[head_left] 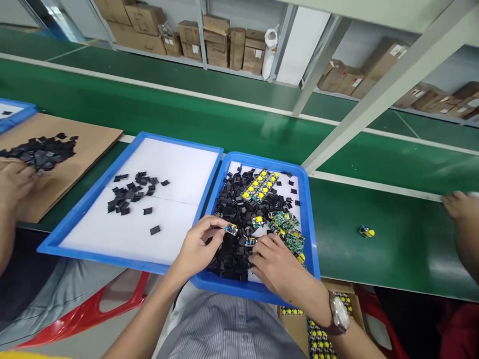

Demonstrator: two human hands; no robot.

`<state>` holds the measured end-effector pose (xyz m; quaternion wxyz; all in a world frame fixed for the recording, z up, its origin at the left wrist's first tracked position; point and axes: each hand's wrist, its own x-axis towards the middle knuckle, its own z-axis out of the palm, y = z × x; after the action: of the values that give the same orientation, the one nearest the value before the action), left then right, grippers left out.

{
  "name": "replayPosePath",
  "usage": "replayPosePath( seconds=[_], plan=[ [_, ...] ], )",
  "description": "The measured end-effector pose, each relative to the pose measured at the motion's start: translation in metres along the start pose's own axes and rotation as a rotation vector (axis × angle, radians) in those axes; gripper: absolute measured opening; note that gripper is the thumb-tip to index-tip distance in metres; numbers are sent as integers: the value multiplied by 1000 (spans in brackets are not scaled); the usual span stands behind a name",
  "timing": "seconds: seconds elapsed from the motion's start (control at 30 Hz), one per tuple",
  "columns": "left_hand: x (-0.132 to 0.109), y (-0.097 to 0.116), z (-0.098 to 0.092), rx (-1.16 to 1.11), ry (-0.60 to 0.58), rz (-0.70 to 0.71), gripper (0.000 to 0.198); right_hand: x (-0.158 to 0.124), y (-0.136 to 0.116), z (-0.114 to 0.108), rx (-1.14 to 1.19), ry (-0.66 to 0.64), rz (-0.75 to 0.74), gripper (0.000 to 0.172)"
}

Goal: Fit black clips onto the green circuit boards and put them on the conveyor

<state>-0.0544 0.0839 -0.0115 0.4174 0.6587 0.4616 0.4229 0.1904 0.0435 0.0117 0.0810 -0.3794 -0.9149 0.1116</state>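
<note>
My left hand (202,244) pinches a small circuit board (231,229) between thumb and forefinger, above the blue-rimmed tray (313,234). My right hand (277,262) is closed low over the same tray, its fingertips on a second small circuit board (250,241). Under and around both hands lie many black square pieces (235,207). A single board with a yellow part (258,221) rests just beyond my hands. Joined strips of yellow-topped boards (261,185) lie at the tray's far side. Green circuit boards (294,240) are piled at its right.
At left, a wider blue-rimmed tray (179,154) holds scattered black pieces. Beyond it a person's hand (17,179) works at cardboard (93,142) with more black pieces. One board (366,231) lies on the green belt, near another person's hand (458,207). A pale post (352,122) slants behind my tray.
</note>
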Motion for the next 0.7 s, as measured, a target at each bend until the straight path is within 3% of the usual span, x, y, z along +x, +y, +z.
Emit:
replayPosePath(
  seconds=[0.13, 0.3, 0.53, 0.7],
  plan=[
    [-11, 7, 7, -137, 0, -29, 10, -1, -5, 27, -119, 68, 94, 22],
    [-19, 15, 15, -334, 12, -130, 18, -1, -2, 29, -89, 131, 153, 17],
    [-32, 16, 23, -627, -47, -395, 19, -5, -1, 15, 463, 421, 341, 18],
    [-29, 21, 33, -628, -99, -488, 20, -5, 0, 10, 778, 527, 487, 11]
  ],
)
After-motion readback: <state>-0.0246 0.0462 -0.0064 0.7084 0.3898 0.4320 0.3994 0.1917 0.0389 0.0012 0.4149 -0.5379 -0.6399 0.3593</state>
